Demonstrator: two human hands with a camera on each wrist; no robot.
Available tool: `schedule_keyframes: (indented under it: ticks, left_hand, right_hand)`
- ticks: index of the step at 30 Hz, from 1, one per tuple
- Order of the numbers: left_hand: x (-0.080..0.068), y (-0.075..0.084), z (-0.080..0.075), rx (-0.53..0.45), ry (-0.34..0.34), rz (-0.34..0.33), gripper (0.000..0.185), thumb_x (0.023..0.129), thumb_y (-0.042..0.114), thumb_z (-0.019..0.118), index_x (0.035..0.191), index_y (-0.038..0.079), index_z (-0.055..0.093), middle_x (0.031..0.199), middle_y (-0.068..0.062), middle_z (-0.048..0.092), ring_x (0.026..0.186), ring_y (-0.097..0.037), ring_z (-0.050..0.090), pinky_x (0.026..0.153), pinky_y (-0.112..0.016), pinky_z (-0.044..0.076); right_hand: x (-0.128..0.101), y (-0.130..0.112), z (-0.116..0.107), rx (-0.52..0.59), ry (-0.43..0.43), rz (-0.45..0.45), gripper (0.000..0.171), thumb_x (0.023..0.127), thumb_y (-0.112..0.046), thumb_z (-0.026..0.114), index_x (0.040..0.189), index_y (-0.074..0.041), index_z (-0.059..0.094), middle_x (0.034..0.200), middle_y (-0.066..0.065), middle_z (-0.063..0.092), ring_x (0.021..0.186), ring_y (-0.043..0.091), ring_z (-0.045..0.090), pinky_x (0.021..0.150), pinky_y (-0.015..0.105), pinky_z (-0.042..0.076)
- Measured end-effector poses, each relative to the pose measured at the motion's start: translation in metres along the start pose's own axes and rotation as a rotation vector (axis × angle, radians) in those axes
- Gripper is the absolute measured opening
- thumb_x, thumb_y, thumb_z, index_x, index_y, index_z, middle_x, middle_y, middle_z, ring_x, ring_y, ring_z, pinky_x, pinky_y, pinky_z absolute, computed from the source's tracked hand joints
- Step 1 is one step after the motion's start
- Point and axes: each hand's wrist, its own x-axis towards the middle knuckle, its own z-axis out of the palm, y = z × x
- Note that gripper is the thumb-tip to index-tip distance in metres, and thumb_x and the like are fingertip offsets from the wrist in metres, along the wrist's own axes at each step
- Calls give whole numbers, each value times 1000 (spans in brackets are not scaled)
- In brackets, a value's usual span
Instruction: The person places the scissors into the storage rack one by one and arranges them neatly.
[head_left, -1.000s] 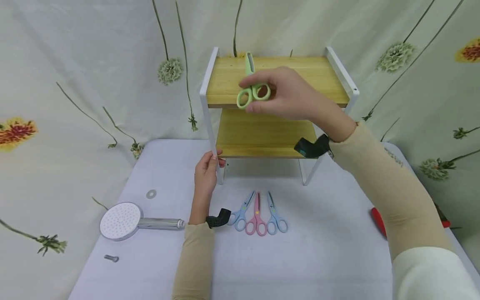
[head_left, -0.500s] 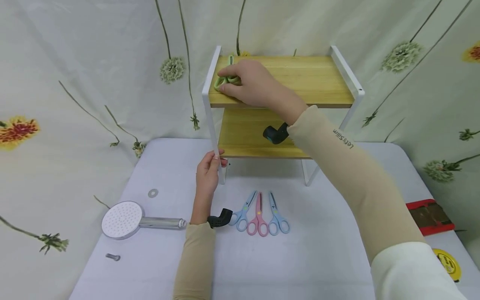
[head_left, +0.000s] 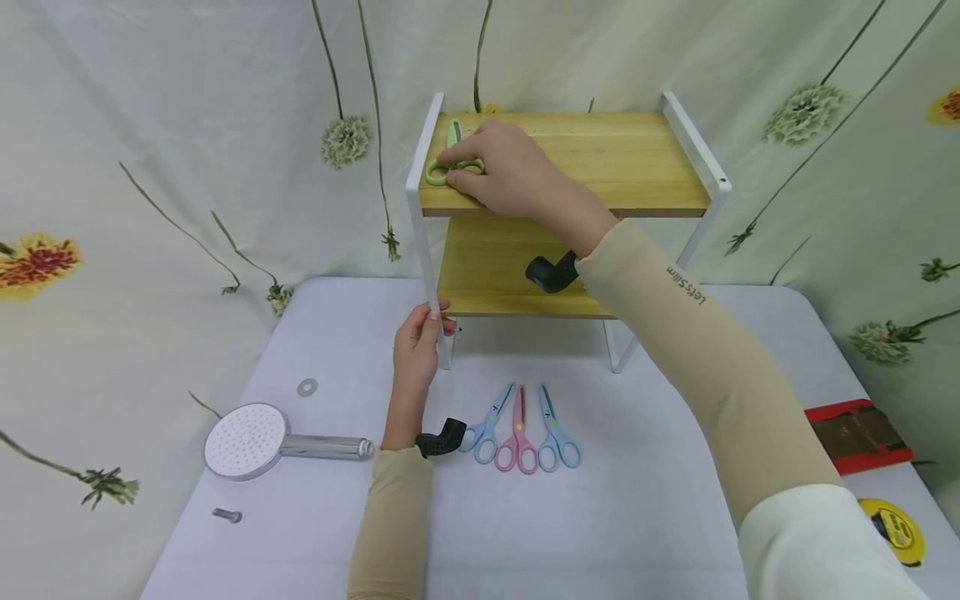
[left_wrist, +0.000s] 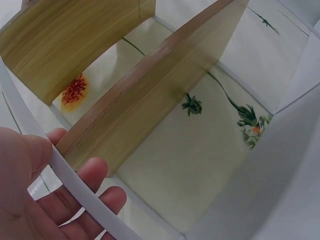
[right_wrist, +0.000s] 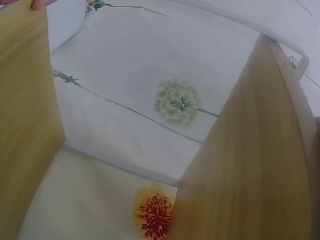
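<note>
Pale green scissors (head_left: 453, 135) lie at the left end of the top wooden board of a two-tier shelf (head_left: 592, 158), blades pointing to the back. My right hand (head_left: 506, 171) pinches them by the handle loops, which its fingers partly cover. Lower down, my left hand (head_left: 415, 346) grips the shelf's white left leg (head_left: 422, 250) near the lower board (head_left: 495, 267). In the left wrist view, the thumb and fingers lie around that white frame (left_wrist: 80, 187). The right wrist view does not show the green scissors.
Blue scissors (head_left: 486, 429), pink scissors (head_left: 516, 433) and more blue scissors (head_left: 551, 429) lie before the shelf. A shower head (head_left: 246, 442), washer (head_left: 307, 387) and bolt (head_left: 227, 515) lie left. A red-edged pouch (head_left: 858, 435) and yellow tape measure (head_left: 894, 532) lie right.
My right hand has carried the green scissors leftward and down onto the top board's left end, where they now lie flatter. The left hand has kept its grip on the leg.
</note>
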Motion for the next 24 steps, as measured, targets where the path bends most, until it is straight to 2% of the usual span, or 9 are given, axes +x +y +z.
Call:
schedule_keyframes:
  ticks: [8, 15, 20, 24]
  left_hand:
    - [1, -2, -1, -17, -7, 6, 29, 109, 17, 46, 125, 3, 65, 98, -22, 66, 89, -13, 63, 103, -51, 48]
    - [0, -1, -1, -19, -12, 8, 30, 109, 18, 46, 126, 2, 65, 100, -25, 66, 89, -13, 63, 104, -54, 48]
    - [0, -1, -1, -20, -11, 5, 30, 109, 17, 45, 126, 2, 65, 96, -19, 67, 88, -11, 64, 102, -50, 49]
    - [0, 0, -1, -16, -11, 4, 29, 109, 17, 46, 125, 2, 65, 96, -19, 67, 88, -10, 64, 100, -46, 50]
  right_hand:
    - [0, 0, 1, 10, 0, 6, 35, 105, -22, 56, 137, -13, 66, 133, 9, 68, 112, 22, 54, 100, 36, 41]
    - [-1, -1, 1, 13, -2, 12, 35, 104, -22, 56, 137, -14, 66, 133, 9, 67, 114, 22, 55, 100, 36, 41]
    - [-2, -1, 0, 18, -4, 12, 35, 104, -22, 56, 137, -14, 66, 134, 9, 66, 115, 23, 55, 101, 37, 41]
    - [-3, -1, 0, 11, 10, 12, 37, 104, -24, 57, 139, -14, 64, 136, 12, 63, 119, 25, 55, 103, 38, 42]
